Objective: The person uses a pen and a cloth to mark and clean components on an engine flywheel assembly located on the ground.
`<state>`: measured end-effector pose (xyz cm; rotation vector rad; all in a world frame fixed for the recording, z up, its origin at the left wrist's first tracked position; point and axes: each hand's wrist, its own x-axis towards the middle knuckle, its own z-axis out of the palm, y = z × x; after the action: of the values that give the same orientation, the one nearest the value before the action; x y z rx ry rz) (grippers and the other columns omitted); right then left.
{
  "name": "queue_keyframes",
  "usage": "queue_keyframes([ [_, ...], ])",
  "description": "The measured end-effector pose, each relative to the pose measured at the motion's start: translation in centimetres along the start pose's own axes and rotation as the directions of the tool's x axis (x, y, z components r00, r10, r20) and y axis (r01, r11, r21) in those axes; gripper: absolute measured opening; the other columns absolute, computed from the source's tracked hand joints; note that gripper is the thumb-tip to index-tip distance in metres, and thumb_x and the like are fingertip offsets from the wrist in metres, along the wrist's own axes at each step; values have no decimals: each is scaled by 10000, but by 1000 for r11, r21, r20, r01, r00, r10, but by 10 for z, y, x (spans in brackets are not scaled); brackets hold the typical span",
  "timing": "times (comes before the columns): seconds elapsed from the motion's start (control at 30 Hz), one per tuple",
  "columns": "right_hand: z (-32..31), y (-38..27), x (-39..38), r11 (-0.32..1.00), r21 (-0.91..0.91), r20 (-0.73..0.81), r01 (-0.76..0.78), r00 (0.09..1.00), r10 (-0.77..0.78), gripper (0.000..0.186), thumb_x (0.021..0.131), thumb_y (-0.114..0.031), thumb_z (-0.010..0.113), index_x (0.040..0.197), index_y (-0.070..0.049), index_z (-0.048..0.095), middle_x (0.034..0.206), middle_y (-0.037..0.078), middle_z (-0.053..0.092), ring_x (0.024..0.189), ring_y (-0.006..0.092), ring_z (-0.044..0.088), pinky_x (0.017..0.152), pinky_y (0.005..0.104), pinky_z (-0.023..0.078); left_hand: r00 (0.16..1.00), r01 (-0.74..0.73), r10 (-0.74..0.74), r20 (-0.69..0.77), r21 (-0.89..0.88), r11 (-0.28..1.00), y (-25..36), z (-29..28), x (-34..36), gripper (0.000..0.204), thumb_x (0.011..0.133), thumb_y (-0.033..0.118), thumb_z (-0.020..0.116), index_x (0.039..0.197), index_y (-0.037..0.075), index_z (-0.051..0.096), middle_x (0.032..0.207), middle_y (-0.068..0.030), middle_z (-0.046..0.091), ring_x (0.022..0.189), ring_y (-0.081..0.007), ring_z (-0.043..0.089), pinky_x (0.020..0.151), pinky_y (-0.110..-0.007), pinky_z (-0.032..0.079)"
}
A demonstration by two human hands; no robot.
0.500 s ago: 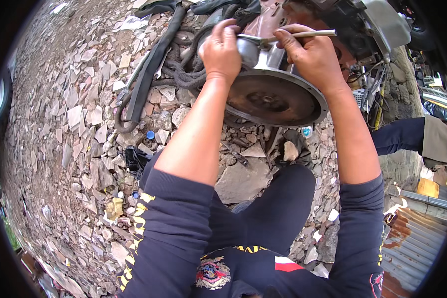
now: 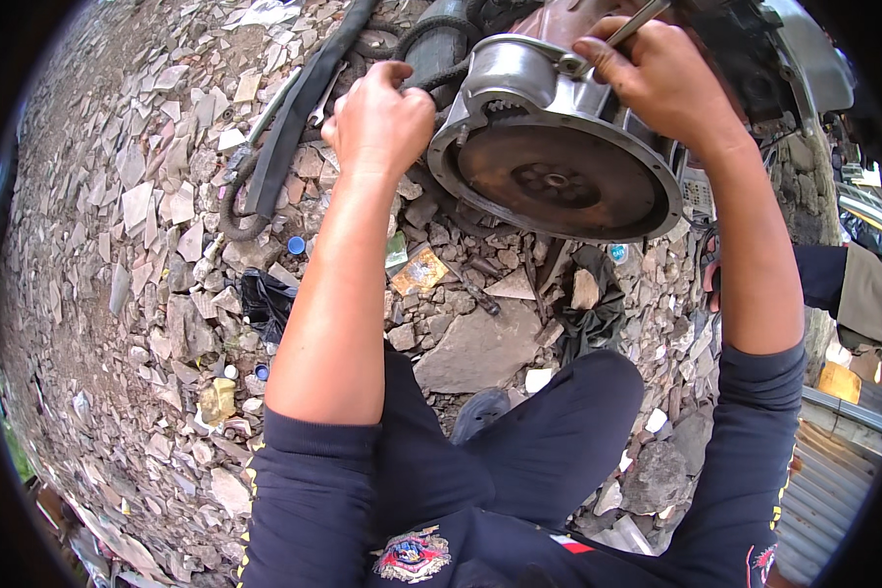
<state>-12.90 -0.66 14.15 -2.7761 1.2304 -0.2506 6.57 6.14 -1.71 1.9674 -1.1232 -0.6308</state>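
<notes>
My right hand (image 2: 642, 73) grips a slim metal rod tool (image 2: 647, 20), angled up and right, at the top of a silver metal housing (image 2: 510, 69) with a bolt lug. Below it is a round, rust-brown flywheel (image 2: 500, 171) inside a flanged rim. My left hand (image 2: 377, 122) is closed just left of the housing, beside black hoses and ropes (image 2: 439, 69); what its curled fingers hold, if anything, is hidden. The red-brown engine body (image 2: 549, 22) is behind the housing, partly covered by my right hand.
Stony ground (image 2: 127, 274) holds a blue cap (image 2: 296, 245), black plastic (image 2: 269, 304), a long dark strap (image 2: 294, 137) and a dark cloth (image 2: 593, 323). Another person's dark-trousered leg (image 2: 818, 279) is at the right, above corrugated metal (image 2: 833, 470). My crossed leg (image 2: 578, 421) lies below the engine.
My left hand has moved left and down, away from the housing top, uncovering it. My right hand has moved up and right, its rod now tilted more steeply. The view has shifted slightly.
</notes>
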Motion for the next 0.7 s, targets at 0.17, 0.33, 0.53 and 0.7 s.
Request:
queue_keyframes([
  [0.17, 23, 6, -8, 989, 43, -199, 142, 971, -131, 288, 941, -270, 620, 960, 12, 673, 699, 92, 650, 561, 135, 575, 541, 311, 447, 990, 13, -8, 142, -32, 999, 8, 11, 4, 414, 805, 190, 504, 1191, 152, 649, 1161, -143, 666, 1125, -309, 602, 1018, -459, 358],
  [0.33, 16, -4, -23, 965, 255, -225, -60, 967, 120, 193, 908, -222, 650, 941, -38, 702, 729, 148, 671, 634, 283, 630, 613, 315, 485, 991, 61, -53, 126, -59, 996, -6, 19, 21, 429, 811, 166, 485, 1212, 159, 638, 1158, -126, 672, 1140, -288, 599, 1013, -438, 370],
  [0.53, 23, -9, -44, 966, 250, -306, -72, 940, 150, 236, 972, -240, 574, 995, -40, 698, 738, 26, 664, 573, 57, 527, 504, 230, 406, 997, 58, -42, 65, -261, 964, -23, 41, 37, 433, 799, 164, 486, 1206, 134, 631, 1126, -107, 685, 1101, -268, 617, 987, -384, 411],
  [0.7, 25, -19, -54, 844, 506, -143, -178, 947, 286, 171, 940, -156, 603, 882, -8, 667, 646, 27, 600, 588, 97, 521, 534, 274, 412, 997, 58, -27, 78, -419, 906, -2, 53, 33, 431, 792, 113, 477, 1191, 34, 620, 1076, -147, 684, 1011, -255, 641, 915, -326, 462],
])
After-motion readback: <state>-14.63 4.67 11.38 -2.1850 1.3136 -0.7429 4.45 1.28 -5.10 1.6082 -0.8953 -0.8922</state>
